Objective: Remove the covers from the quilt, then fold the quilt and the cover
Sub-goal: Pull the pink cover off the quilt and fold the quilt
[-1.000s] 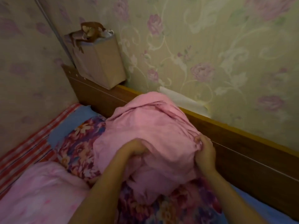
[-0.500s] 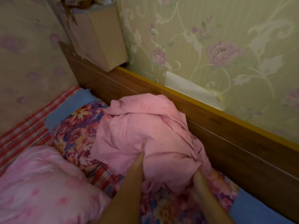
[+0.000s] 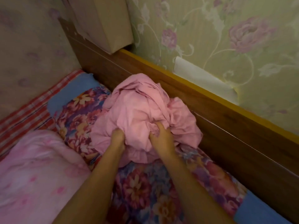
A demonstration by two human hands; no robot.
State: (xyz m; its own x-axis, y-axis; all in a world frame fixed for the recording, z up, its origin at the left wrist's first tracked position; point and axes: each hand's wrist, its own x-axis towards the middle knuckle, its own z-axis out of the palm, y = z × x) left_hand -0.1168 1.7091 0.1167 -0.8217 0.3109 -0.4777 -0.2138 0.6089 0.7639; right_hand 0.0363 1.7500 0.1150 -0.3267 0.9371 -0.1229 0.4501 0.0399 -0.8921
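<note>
Left hand (image 3: pixel 119 137) and right hand (image 3: pixel 161 136) deep in crumpled pink cover (image 3: pixel 142 107)

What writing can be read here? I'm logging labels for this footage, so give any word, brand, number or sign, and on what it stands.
No readable text in this view.
Beige paper bag on the headboard: plain side, no print visible.
White patch on the wallpaper: blank.
Pink cover, floral sheet, pink quilt: patterns only, no letters or tags seen.
</note>
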